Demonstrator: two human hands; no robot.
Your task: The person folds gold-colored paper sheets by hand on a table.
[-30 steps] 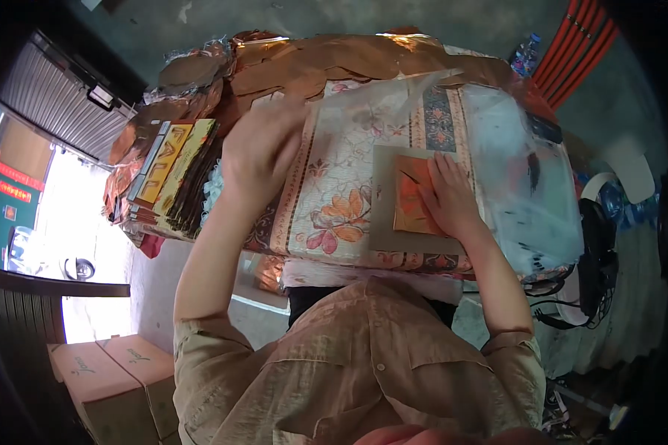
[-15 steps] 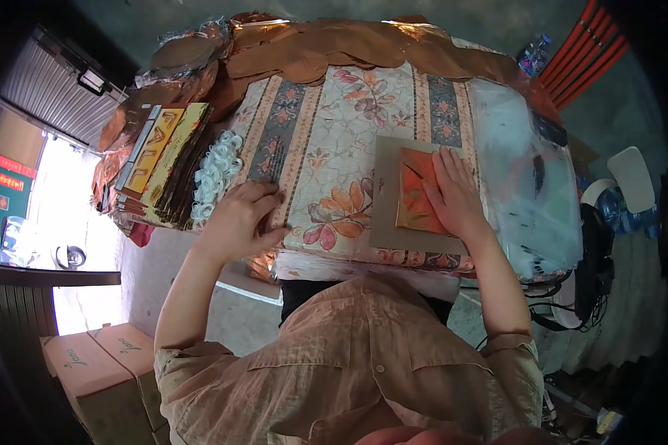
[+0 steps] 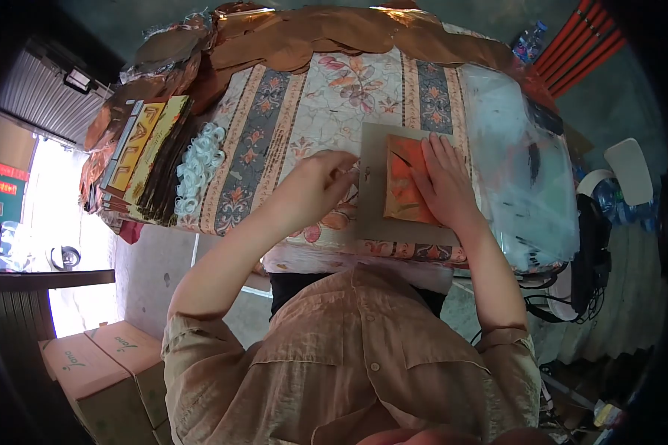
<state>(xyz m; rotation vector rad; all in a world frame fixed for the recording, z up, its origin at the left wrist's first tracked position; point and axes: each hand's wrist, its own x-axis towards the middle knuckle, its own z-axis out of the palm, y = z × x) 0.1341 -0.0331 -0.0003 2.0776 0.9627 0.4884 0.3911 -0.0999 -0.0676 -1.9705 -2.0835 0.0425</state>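
Observation:
My right hand [image 3: 450,182] lies flat with its fingers stretched out on the right side of an orange printed piece [image 3: 406,189], which may be a card or a packet. Beneath that piece is a grey-brown board [image 3: 372,141]. My left hand [image 3: 321,187] is over the cloth just left of the board, its fingers curled towards its edge. Whatever its fingertips may pinch is too small to make out. Farther left are a pile of white loops [image 3: 200,169] and a stack of printed packs [image 3: 145,159] in yellow and brown.
A floral cloth [image 3: 334,96] covers the table. Brown scalloped sheets [image 3: 297,46] line the far edge. Clear plastic bags [image 3: 516,174] lie on the right. Cardboard boxes [image 3: 100,356] stand on the floor at lower left; a red slatted chair back [image 3: 583,44] is at far right.
My left hand has moved right, from beside the white loops to the board's left edge. My right hand stays flat on the orange piece. The whole view has shifted slightly.

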